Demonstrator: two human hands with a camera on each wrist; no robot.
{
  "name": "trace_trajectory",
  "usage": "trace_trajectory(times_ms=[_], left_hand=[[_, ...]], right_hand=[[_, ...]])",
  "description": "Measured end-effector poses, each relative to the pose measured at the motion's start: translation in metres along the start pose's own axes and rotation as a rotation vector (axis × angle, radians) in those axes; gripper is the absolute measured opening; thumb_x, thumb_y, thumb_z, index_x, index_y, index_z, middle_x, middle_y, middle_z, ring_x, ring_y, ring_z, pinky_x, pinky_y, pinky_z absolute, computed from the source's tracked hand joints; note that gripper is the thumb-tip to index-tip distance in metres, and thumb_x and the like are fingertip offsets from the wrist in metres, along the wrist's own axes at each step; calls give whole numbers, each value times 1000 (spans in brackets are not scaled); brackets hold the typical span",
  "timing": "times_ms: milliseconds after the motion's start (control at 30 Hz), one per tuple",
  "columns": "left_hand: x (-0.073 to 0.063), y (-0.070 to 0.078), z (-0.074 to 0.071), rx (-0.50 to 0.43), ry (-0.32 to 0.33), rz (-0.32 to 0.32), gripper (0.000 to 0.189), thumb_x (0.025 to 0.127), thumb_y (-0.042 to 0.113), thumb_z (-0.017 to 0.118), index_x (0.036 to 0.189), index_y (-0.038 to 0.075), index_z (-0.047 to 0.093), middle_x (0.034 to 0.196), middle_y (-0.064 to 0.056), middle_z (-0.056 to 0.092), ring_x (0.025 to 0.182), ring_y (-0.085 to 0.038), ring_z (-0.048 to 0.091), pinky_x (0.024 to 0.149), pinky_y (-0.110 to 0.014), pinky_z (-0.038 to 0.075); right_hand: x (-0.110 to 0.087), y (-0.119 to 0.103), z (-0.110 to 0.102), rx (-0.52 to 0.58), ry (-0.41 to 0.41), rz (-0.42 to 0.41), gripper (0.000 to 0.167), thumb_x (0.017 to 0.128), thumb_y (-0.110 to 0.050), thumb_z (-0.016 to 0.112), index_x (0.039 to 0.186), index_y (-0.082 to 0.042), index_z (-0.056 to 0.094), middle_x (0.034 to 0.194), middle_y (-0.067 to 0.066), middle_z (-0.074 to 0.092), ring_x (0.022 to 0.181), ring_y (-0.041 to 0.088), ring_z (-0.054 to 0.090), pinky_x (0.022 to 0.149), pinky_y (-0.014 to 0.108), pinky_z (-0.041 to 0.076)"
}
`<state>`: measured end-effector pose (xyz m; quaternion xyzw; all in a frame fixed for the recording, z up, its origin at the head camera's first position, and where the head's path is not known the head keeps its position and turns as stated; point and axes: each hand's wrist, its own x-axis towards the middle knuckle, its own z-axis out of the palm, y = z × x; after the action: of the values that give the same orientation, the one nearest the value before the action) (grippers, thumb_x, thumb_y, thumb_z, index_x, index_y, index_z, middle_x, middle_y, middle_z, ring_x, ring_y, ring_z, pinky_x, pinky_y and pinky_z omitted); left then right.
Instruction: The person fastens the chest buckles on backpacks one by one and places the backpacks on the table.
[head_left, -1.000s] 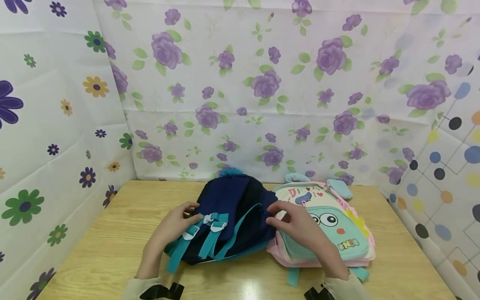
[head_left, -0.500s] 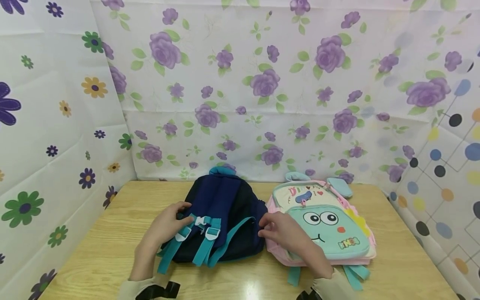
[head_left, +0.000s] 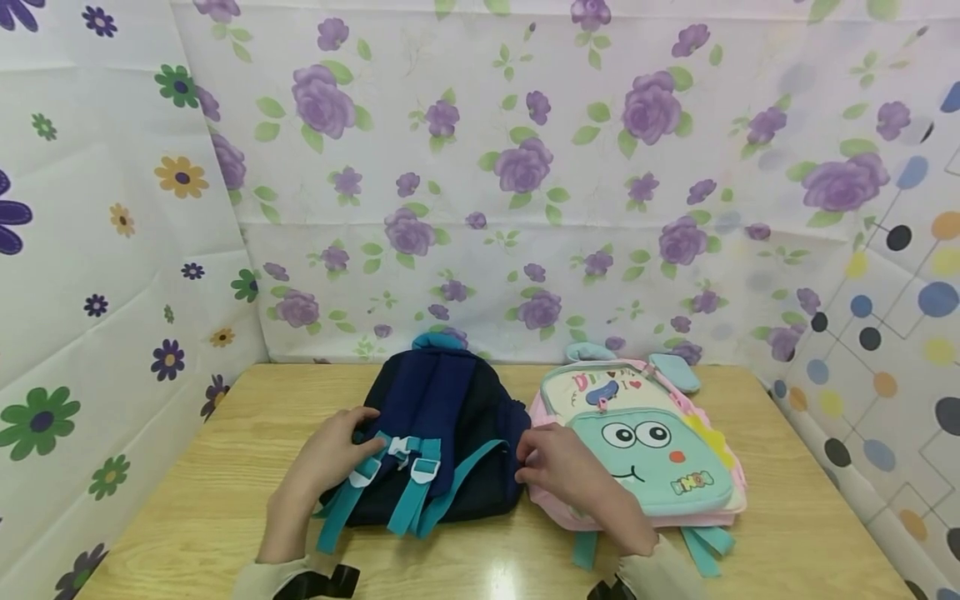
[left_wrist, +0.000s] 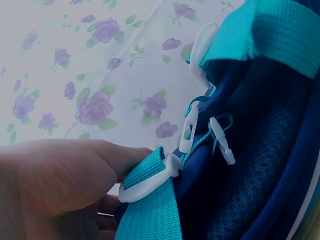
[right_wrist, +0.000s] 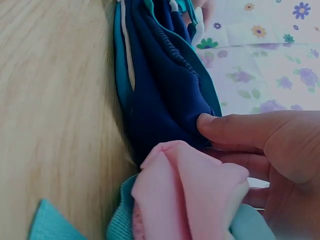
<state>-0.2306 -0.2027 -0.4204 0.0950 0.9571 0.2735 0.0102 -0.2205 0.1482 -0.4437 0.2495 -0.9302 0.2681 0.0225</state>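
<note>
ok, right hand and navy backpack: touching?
Touching. The right wrist view shows the right hand with its thumb tip pressed against the side fabric of the navy backpack, no gap between.

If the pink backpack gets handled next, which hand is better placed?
Probably the right hand: it pinches the navy backpack beside the pink backpack, while the left hand grips the navy backpack's far side.

It was a makeshift, booth-like corner; whether in a home or a studio could not be told. A rose sheet (head_left: 480,183) behind, a daisy sheet (head_left: 112,258) at left and a dotted sheet (head_left: 888,350) at right, all creased, walled it in round a wood-grain surface (head_left: 202,483) that shone with reflected light.
</note>
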Motion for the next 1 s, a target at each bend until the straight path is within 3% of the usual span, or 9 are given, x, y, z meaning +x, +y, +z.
trace_trajectory(times_ms=[233,433,833,1000], left_hand=[[1,-4,0,-8,6,17,51,95,29,66,140,7,54,145,-23,47,132,-45,46,103,-62,41],[0,0,0,-23,31,103,46,95,25,67,136,9,57,151,-22,40,137,-46,38,106,-63,39],[0,13,2,-3,-33,197,44,91,23,73,132,12,62,145,-14,50,135,-44,41,107,-63,37],[3,11,7,40,-26,207,47,87,26,77,130,13,64,145,-14,50,134,-42,43,107,-61,38]], right_hand=[[-2,-1,-13,-76,-2,-10,10,85,-28,78,86,-22,70,79,-14,65,75,5,54,72,26,48],[-6,-8,-23,-68,49,14,6,88,-29,75,87,-25,71,84,-14,67,88,14,60,80,33,49],[3,-22,-16,-75,157,-166,6,89,-24,75,94,-20,72,89,-12,70,87,14,63,81,32,51],[17,-35,-11,-57,153,-242,9,91,-21,72,99,-17,73,94,-8,72,90,17,65,84,34,52]])
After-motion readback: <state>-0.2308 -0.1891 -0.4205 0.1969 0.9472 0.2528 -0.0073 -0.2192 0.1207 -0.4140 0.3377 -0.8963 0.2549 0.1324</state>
